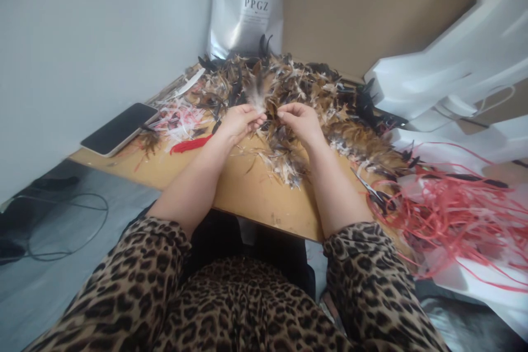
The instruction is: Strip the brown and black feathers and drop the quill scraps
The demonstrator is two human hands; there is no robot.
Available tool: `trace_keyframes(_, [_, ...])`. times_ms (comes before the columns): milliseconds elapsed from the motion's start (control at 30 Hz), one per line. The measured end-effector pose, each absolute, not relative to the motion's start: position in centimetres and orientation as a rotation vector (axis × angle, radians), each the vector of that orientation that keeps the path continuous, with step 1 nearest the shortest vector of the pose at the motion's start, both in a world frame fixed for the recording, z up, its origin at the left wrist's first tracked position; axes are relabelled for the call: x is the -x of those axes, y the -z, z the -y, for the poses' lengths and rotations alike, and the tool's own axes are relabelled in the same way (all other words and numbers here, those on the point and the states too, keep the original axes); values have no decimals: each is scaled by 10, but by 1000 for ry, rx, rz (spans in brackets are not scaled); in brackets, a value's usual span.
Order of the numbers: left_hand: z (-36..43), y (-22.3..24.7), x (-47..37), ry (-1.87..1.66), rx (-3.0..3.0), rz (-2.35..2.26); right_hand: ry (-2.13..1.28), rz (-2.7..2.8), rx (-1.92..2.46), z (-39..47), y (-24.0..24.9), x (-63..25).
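Observation:
A pale, fluffy feather [256,94] stands upright between the thumb and fingers of my left hand [241,122]. Just to the right, my right hand [302,121] is pinched closed at the edge of a brown feather [272,108]; its fingertips are a short way from my left ones. A large heap of brown, black and white feathers [301,80] spreads behind and beneath both hands. Some loose feathers [284,165] lie on the wooden table [256,192] between my forearms.
A phone [119,128] lies at the table's left edge, near pink-white strands [177,121] and a red bundle [191,144]. Scissors [375,192] and tangled red strips [449,220] are on the right. A silver bag [247,22] and white machine [449,82] stand behind.

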State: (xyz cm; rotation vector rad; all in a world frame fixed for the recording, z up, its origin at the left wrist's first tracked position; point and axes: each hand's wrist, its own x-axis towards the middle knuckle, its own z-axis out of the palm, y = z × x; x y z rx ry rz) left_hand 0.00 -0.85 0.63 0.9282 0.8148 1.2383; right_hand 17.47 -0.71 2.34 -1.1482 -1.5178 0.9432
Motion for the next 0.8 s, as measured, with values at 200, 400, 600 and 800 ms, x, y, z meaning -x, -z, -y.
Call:
trace_keyframes(200, [-1, -2, 6, -1334, -837, -794, -475, 1886, 1294, 6, -15, -177])
trace_keyframes(400, [3, -2, 1, -1335, -867, -810, 156, 2315, 1390, 19, -1, -155])
trace_keyframes(600, [7, -3, 0, -1306, -909, -839, 213, 2252, 1469, 14, 12, -149])
trace_keyframes(800, [3, -1, 3, -1321, -871, -766, -169, 1711, 1198, -1, -8, -171])
